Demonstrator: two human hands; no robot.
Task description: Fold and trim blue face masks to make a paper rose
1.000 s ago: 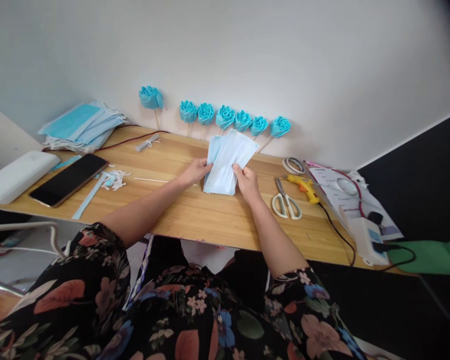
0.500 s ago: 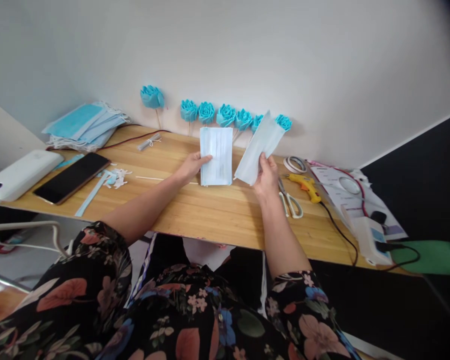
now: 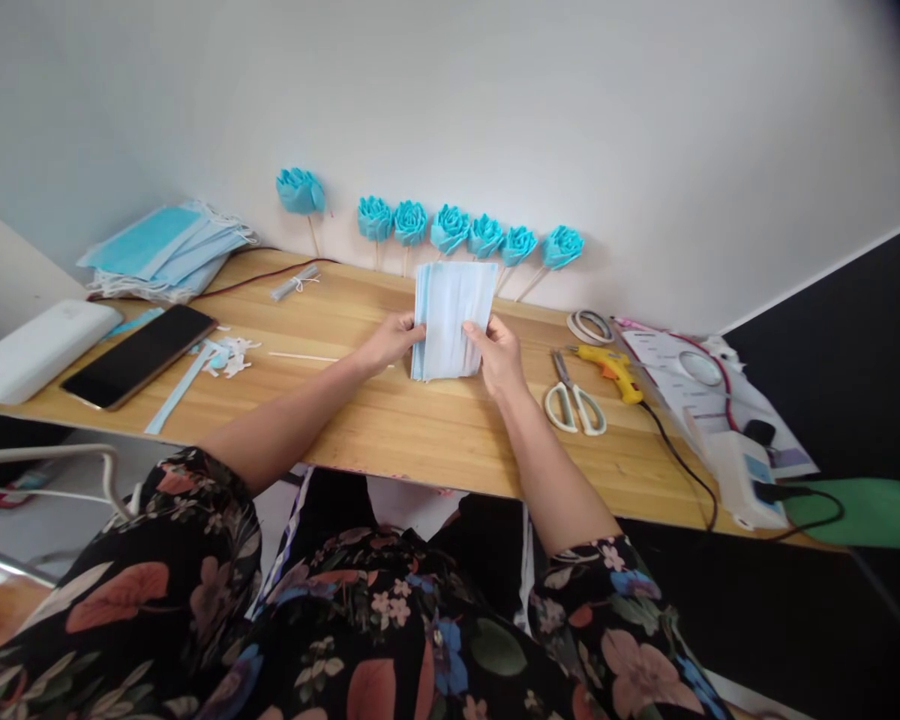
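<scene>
1 mask stack (image 3: 456, 322), fingers clamped on it: L hand (image 3: 394, 340) at L edge, R hand (image 3: 502, 355) at R; scissors (image 3: 565, 380) to its R, blue flowers (image 3: 450, 230) behind.

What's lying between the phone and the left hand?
In the head view, blue and white scraps beside the phone, then a thin stick towards the left hand.

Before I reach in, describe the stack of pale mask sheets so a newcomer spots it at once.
Find the wooden table against the wall, then the row of blue flowers along its back. Just in front, the left hand and right hand hold the stack of mask sheets between them. The mask pile at far left trails ear loops; this stack shows none.
</scene>
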